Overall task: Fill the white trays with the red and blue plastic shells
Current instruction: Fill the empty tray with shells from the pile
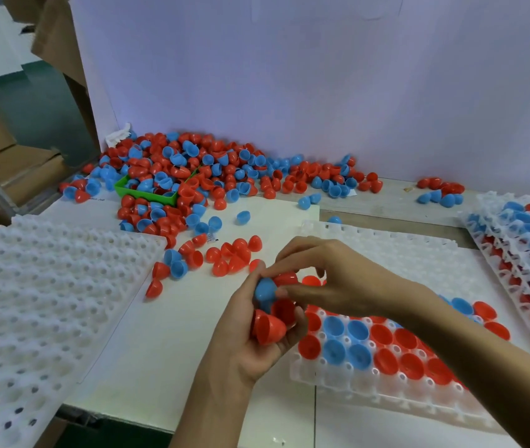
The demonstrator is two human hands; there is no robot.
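My left hand [250, 344] cups a cluster of shells, with a large red shell [268, 329] at the front and a blue shell [265, 291] on top. My right hand [318, 273] reaches across from the right and pinches at the blue shell with thumb and fingers. Under and right of my hands lies a white tray [386, 383] partly filled with red and blue shells, open sides up. A big pile of loose shells [192, 169] covers the back of the table.
An empty white tray stack [40, 302] lies at the left. Filled trays [522, 240] are stacked at the right edge. A green bin [147, 194] sits buried in the pile. Loose shells [224, 253] lie scattered just beyond my hands. A pale wall closes the back.
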